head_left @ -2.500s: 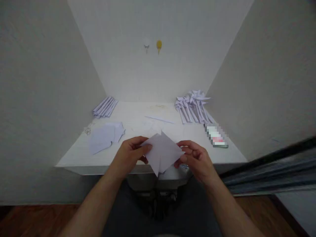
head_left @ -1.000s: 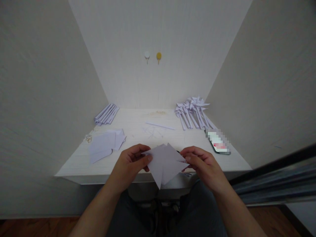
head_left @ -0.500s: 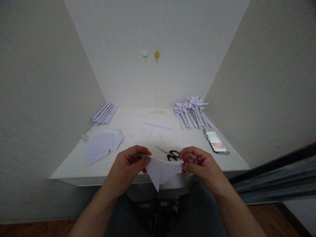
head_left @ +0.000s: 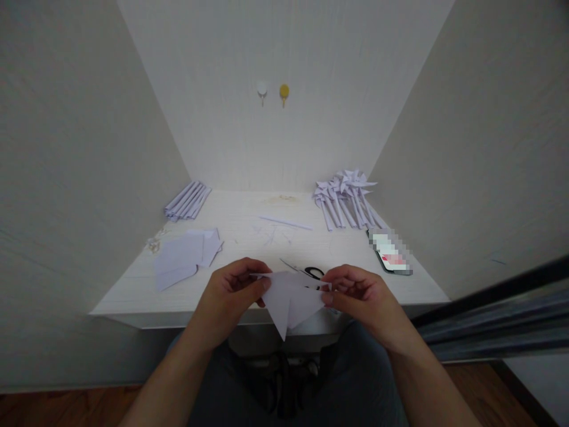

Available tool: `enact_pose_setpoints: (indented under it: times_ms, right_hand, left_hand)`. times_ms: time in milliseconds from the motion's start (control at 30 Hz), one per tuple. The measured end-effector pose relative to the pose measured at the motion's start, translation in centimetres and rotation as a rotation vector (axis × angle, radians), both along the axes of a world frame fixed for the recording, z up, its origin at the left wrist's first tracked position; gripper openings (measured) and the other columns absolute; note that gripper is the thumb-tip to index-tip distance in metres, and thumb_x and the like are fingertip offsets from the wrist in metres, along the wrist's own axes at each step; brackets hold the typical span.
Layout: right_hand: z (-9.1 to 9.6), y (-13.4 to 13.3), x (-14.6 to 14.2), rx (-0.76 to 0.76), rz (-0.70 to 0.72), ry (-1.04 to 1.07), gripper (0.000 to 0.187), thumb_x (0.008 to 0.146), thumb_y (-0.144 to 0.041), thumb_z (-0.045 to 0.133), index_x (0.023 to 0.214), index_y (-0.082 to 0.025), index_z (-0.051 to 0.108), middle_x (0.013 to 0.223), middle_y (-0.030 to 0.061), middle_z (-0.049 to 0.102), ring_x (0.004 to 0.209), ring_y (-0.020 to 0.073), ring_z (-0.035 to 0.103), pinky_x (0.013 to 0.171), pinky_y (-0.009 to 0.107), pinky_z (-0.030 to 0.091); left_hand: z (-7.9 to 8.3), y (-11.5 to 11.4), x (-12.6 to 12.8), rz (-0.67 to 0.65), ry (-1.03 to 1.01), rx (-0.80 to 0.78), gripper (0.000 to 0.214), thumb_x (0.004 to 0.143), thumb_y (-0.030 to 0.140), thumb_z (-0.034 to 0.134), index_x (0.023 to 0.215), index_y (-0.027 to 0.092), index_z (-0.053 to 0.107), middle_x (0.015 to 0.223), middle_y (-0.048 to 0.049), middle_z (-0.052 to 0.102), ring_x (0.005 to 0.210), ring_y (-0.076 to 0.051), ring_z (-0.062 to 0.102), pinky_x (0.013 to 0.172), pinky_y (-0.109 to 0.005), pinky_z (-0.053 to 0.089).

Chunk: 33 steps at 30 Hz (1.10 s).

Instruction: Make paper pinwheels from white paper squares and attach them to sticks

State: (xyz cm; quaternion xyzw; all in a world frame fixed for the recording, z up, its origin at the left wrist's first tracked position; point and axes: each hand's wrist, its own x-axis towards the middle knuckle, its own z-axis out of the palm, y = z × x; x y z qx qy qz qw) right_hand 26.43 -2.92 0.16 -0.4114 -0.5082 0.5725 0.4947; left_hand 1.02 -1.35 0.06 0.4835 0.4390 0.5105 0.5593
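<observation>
Slit paper sheet, pinched by the left hand at nine o'clock and the right hand at three, overhangs the near edge of the surface; scissors lie just beyond at one o'clock, paper pinwheels farther.

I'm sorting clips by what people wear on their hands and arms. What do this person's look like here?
The left hand and right hand are both ungloved. The forearms are bare, with no sleeves in view. No watch, bracelet or marking shows on them. No ring shows either, though some fingers are partly hidden.
</observation>
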Motion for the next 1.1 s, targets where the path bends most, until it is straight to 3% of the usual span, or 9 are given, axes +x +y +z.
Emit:
enact_pose_setpoints:
  times_ms: [300, 467, 700, 933, 1100]
  right_hand:
    - [0.8, -0.2, 0.5, 0.004, -0.024, -0.020, 0.015, 0.076, -0.030, 0.089, 0.089, -0.023, 0.084, 0.079, 0.0033, 0.081, 0.065, 0.0158, 0.072, 0.064, 0.028, 0.061]
    - [0.9, -0.4, 0.4, 0.030, -0.047, -0.076, 0.016, 0.071, -0.021, 0.090, 0.086, -0.023, 0.083, 0.078, 0.0025, 0.080, 0.069, 0.0149, 0.071, 0.066, 0.026, 0.058]
    - [0.8, -0.6, -0.1, -0.004, -0.085, -0.102, 0.016, 0.073, -0.031, 0.091, 0.082, -0.021, 0.082, 0.071, 0.0026, 0.077, 0.064, 0.0163, 0.069, 0.061, 0.026, 0.055]
    - [0.4, -0.9, 0.1, -0.057, -0.036, 0.030, 0.020, 0.081, -0.030, 0.083, 0.101, -0.025, 0.080, 0.073, -0.0013, 0.077, 0.057, 0.0174, 0.075, 0.057, 0.026, 0.058]
    - [0.6, -1.1, -0.1, -0.024, -0.046, 0.023, 0.017, 0.079, -0.028, 0.088, 0.092, -0.022, 0.079, 0.070, -0.0004, 0.078, 0.056, 0.0160, 0.075, 0.056, 0.023, 0.058]
  left_hand:
    - [-0.5, 0.1, 0.0, 0.023, -0.013, -0.020, 0.028, 0.067, 0.029, 0.090, 0.088, 0.016, 0.078, 0.063, 0.0000, 0.073, 0.055, -0.015, 0.065, 0.052, -0.025, 0.057]
    - [-0.4, 0.0, 0.0, -0.001, 0.001, -0.011, 0.021, 0.070, 0.026, 0.088, 0.086, 0.016, 0.078, 0.067, -0.0012, 0.075, 0.057, -0.014, 0.067, 0.054, -0.024, 0.057]
    - [0.2, -0.1, 0.4, 0.026, -0.015, -0.053, 0.027, 0.063, 0.026, 0.091, 0.083, 0.016, 0.077, 0.063, -0.0004, 0.073, 0.055, -0.015, 0.065, 0.053, -0.026, 0.057]
    - [0.1, -0.2, 0.5, 0.042, -0.043, -0.064, 0.025, 0.063, 0.024, 0.090, 0.083, 0.016, 0.077, 0.062, 0.0004, 0.072, 0.054, -0.013, 0.064, 0.052, -0.024, 0.056]
    - [0.3, -0.3, 0.6, 0.039, -0.078, -0.086, 0.026, 0.062, 0.022, 0.091, 0.083, 0.016, 0.077, 0.062, 0.0008, 0.073, 0.054, -0.012, 0.064, 0.051, -0.022, 0.056]
